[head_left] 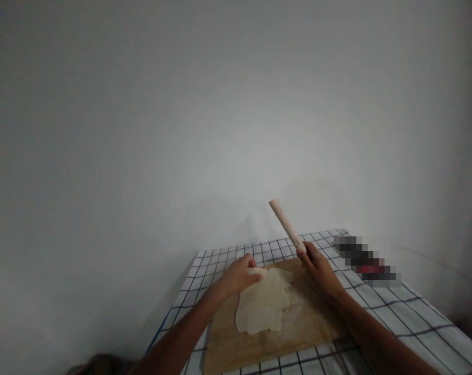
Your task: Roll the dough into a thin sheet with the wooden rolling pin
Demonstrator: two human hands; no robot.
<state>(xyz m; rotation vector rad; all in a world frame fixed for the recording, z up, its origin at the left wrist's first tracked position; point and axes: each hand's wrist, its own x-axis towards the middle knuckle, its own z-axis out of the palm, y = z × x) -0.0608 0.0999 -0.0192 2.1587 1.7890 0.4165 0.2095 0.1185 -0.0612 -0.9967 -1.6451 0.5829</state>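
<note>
A thin, uneven sheet of dough [262,304] lies on a wooden board [236,354], with a dusting of flour at its right side. My left hand [241,273] pinches the dough's far left edge between thumb and fingers. In my right hand [316,265] is a pale wooden rolling pin [286,225], gripped near its lower end. The pin is raised off the board and slants up to the left, apart from the dough. The lower end of the pin is hidden by my right fingers.
A white cloth with dark grid lines [400,312] covers the table under the board. At the right, a pixelated dark and red patch [367,263] hides something I cannot make out. A plain pale wall [220,130] rises behind the table's far edge.
</note>
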